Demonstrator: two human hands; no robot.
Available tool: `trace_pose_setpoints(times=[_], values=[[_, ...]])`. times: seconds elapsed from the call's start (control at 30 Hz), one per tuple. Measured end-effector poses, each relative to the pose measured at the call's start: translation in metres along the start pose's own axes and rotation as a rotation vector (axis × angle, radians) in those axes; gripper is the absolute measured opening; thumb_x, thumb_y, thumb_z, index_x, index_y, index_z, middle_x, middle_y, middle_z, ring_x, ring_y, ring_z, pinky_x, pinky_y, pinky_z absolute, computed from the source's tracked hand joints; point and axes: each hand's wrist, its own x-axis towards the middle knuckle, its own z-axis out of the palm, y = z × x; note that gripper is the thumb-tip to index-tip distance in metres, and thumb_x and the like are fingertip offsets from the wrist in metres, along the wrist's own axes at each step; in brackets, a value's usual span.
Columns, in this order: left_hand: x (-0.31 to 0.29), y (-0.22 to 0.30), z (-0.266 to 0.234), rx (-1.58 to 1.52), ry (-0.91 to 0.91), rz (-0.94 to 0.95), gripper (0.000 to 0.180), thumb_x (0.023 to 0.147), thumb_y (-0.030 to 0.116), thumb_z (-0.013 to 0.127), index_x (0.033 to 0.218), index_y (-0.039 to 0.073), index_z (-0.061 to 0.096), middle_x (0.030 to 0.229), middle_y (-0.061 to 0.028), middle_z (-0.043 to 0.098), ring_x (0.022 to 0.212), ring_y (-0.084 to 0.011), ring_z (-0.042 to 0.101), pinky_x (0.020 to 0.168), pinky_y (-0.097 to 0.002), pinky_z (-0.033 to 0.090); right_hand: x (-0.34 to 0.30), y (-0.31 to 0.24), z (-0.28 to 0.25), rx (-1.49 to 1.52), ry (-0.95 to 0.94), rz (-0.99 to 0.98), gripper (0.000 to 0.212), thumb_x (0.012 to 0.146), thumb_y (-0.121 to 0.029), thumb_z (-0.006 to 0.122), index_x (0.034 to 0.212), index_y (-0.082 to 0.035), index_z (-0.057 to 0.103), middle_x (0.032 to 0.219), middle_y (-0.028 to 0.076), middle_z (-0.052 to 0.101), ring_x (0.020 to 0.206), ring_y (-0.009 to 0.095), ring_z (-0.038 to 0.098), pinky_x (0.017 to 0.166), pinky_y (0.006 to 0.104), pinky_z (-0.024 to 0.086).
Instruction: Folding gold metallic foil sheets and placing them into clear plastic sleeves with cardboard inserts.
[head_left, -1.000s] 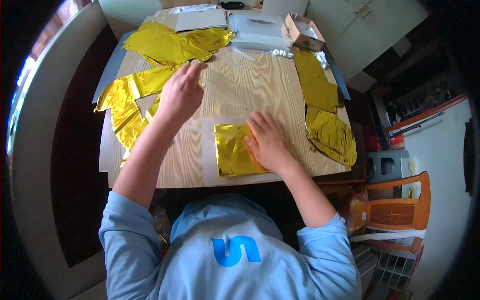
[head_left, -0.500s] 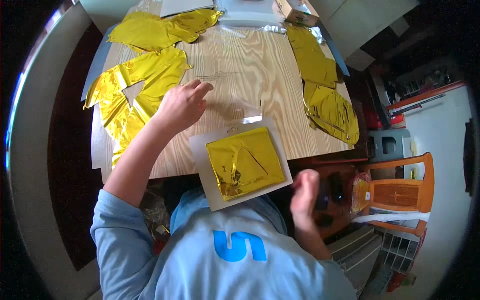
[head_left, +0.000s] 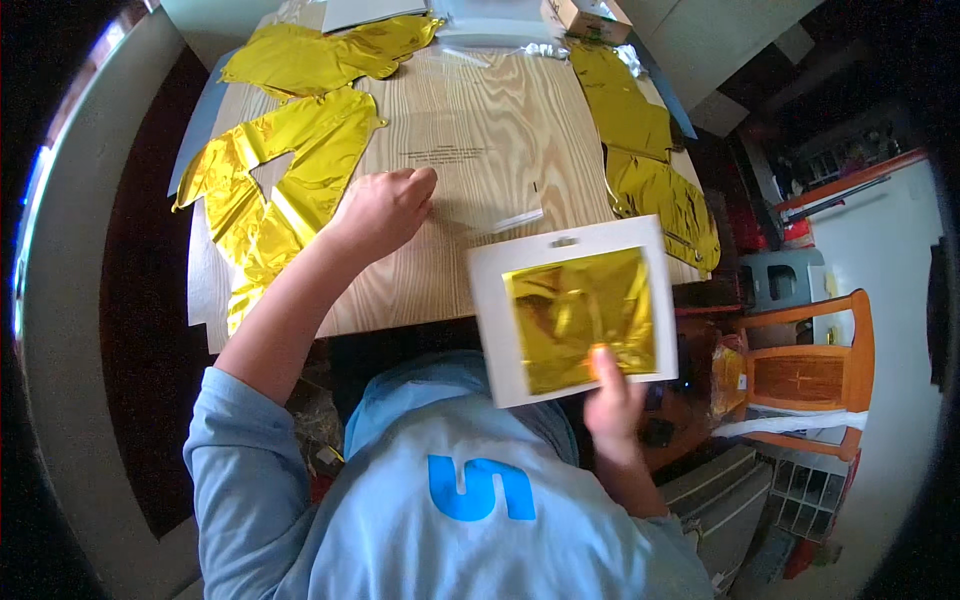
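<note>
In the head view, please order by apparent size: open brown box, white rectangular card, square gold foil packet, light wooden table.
1. Light wooden table
2. White rectangular card
3. Square gold foil packet
4. Open brown box, partly out of view

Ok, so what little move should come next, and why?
Maybe the right hand should bring the card over to the clear film, perhaps a bag. The card, with gold foil on it, is already in that hand, the film lies close by on the table, and the curled left hand is next to it.
</note>
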Motion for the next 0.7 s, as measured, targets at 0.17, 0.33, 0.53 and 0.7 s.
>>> trace_pose_setpoints(times=[0.17,0.33,0.53,0.7], values=[[0.0,0.018,0.002,-0.086,-0.031,0.008,0.014,0.088,0.018,0.062,0.093,0.006,0.056,0.078,-0.0188,0.066,0.075,-0.0418,0.066,0.068,-0.053,0.053,0.024,-0.038,-0.015,0.326,-0.295,0.253,0.035,0.089,-0.01,0.065,0.121,0.002,0.064,0.107,0.008,0.07,0.096,0.019,0.067,0.09,0.0322,0.052],[0.006,0.045,-0.007,-0.111,-0.07,-0.011,0.014,0.085,0.014,0.066,0.084,0.004,0.057,0.076,-0.017,0.063,0.073,-0.0394,0.065,0.066,-0.0484,0.052,0.045,-0.006,0.029,0.508,-0.657,0.518,0.039,0.088,-0.006,0.069,0.125,0.002,0.062,0.115,0.009,0.069,0.101,0.019,0.068,0.092,0.0342,0.053],[0.005,0.042,-0.015,-0.106,-0.176,0.034,0.008,0.085,0.011,0.059,0.087,0.004,0.059,0.08,-0.0178,0.067,0.079,-0.0412,0.067,0.071,-0.0506,0.054,0.044,-0.014,0.042,0.458,-0.316,0.242,0.033,0.091,-0.006,0.068,0.122,0.001,0.061,0.108,0.003,0.067,0.094,0.013,0.062,0.085,0.0297,0.05],[0.01,0.045,-0.016,-0.118,-0.216,0.074,0.009,0.082,0.007,0.059,0.089,0.002,0.06,0.087,-0.019,0.068,0.084,-0.0403,0.068,0.074,-0.0498,0.055,0.024,-0.018,0.049,0.207,-0.232,0.07,0.023,0.096,-0.008,0.065,0.115,0.003,0.062,0.1,0.004,0.066,0.086,0.011,0.06,0.078,0.0287,0.05]])
